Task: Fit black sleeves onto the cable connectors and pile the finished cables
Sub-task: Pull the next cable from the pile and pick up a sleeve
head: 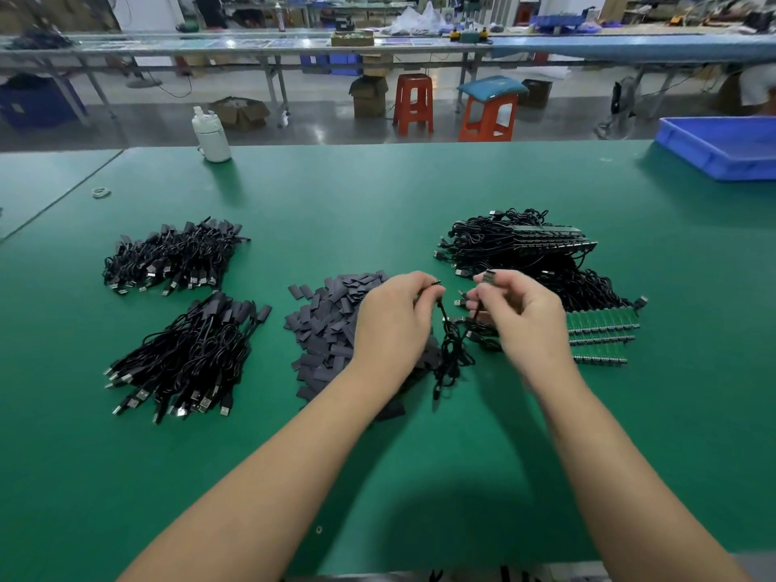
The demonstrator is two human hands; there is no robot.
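On the green bench we find the left hand pinching one cable near its tip, the right hand pinching a small connector board just beside it. Loose black sleeves lie beneath the left hand. Unsleeved cables sit behind the right; two finished piles lie well left.

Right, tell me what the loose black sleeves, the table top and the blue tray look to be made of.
Loose black sleeves: thin matte plastic or rubbery tubing, probably; flattened, dull grey-black. Table top: green mat, seemingly rubber or vinyl, faint sheen from the lights. Blue tray: moulded plastic by the look; uniform colour, rounded rim.
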